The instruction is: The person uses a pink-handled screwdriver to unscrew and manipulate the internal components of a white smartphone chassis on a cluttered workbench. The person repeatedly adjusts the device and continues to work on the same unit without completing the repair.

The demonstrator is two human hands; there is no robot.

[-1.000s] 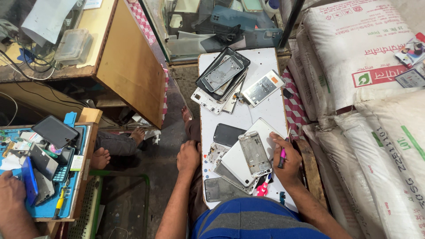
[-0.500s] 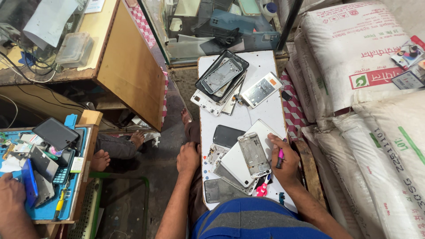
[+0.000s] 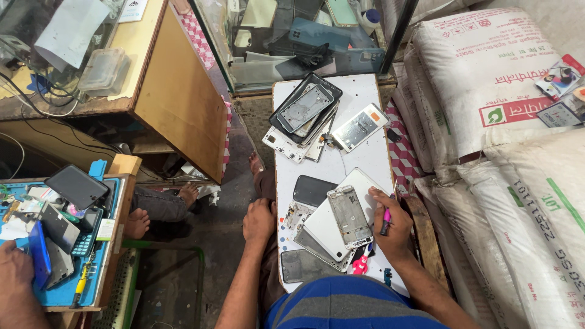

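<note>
My right hand (image 3: pixel 393 225) rests on the near right part of a narrow white board (image 3: pixel 359 97) and grips a small pink-handled tool (image 3: pixel 385 222). Its fingers lie beside an opened phone frame (image 3: pixel 350 215) that sits on a white back cover (image 3: pixel 332 228). My left hand (image 3: pixel 259 220) lies on my knee at the board's left edge, fingers curled, holding nothing that I can see. A dark phone back (image 3: pixel 312 190) and a grey screen panel (image 3: pixel 303 266) lie near it.
A pile of phone frames and screens (image 3: pixel 304 116) sits at the board's far end, before a glass case (image 3: pixel 292 36). White sacks (image 3: pixel 506 140) crowd the right. At left, another person's hand (image 3: pixel 15 274) rests on a blue mat (image 3: pixel 67 292) with tools; bare feet (image 3: pixel 139 222) show below.
Only the camera has shifted slightly. Both of my hands keep their places.
</note>
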